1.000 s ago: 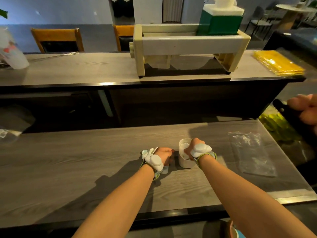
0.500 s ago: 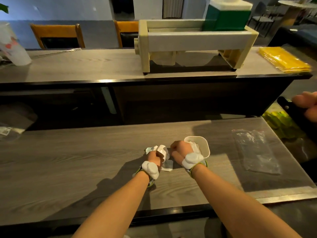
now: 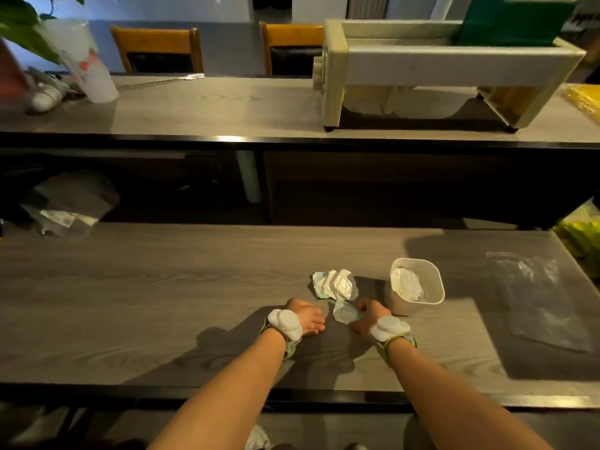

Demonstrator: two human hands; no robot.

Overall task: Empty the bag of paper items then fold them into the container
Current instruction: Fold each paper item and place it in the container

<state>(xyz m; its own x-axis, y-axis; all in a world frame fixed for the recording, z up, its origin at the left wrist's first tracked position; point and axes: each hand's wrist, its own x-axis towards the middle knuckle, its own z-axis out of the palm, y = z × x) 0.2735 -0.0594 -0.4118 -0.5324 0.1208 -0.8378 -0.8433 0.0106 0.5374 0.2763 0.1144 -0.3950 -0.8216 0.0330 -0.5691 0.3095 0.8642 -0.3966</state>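
Note:
A white plastic container (image 3: 431, 280) stands on the grey wooden table (image 3: 162, 303), with folded white paper (image 3: 406, 284) inside it. Left of it lies a crumpled white paper piece (image 3: 336, 284). Just below that lies a smaller pale paper piece (image 3: 345, 312); my right hand (image 3: 370, 316) pinches its right edge. My left hand (image 3: 306, 318) rests on the table to the left of that piece, fingers curled, holding nothing that I can see. The emptied clear plastic bag (image 3: 539, 300) lies flat at the right.
A higher counter (image 3: 211, 108) runs behind, carrying a cream machine (image 3: 438, 76), a white cup (image 3: 87, 66) and a fork (image 3: 162, 81). Another clear bag (image 3: 65, 216) sits on the dark shelf at left. Two wooden chairs stand beyond.
Both hands have drawn back toward me from the container. The container now stands free with paper in it, and two paper pieces lie on the table.

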